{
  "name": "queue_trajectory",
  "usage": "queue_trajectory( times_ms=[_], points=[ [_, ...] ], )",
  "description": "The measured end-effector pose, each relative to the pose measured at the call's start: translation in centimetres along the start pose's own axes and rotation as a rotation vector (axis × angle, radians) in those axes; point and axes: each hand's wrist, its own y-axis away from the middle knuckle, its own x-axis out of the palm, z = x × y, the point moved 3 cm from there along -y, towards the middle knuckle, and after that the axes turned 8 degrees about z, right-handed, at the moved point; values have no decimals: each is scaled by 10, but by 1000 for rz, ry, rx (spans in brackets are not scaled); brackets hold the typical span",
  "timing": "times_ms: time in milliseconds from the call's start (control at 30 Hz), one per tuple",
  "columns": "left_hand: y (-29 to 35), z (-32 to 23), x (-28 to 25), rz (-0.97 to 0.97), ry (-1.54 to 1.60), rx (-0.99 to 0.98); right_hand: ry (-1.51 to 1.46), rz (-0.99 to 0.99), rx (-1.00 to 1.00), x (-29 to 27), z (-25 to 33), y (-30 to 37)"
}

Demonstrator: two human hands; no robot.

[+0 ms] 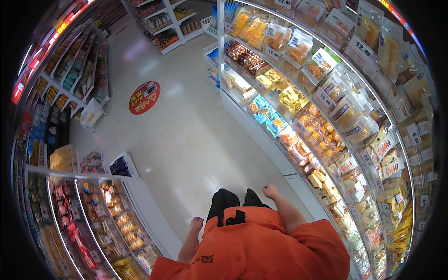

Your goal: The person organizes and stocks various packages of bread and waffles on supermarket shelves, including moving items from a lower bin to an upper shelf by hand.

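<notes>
My left hand (197, 224) hangs at my left side, beside my dark trousers (223, 199). Its fingers are curled in, and nothing shows in them. A little farther forward, my right hand (269, 190) is held out past my right hip, also loosely closed with nothing visible in it. Neither hand touches a shelf. Closest to the right hand is the white base (298, 189) of the long lit shelf unit on the right. An orange apron (249, 218) with a black strap (235, 218) covers my front.
The right-hand unit carries packaged breads (322, 133), yellow packs (289, 99) and blue packs (267, 114). To the left stands a lower lit shelf (128, 228) of packaged snacks. A tiled aisle floor (186, 149) bears a round red sticker (144, 97). More stocked shelves (165, 28) stand farther off.
</notes>
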Motion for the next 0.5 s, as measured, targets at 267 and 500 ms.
queue_trajectory(
  times_ms=[267, 500],
  points=[
    [-145, -98, -61, 264, -571, 245, -259, 222, 414, 30, 9, -45],
    [-228, -228, -123, 184, -289, 256, -145, 183, 505, 16, 65, -99]
  ],
)
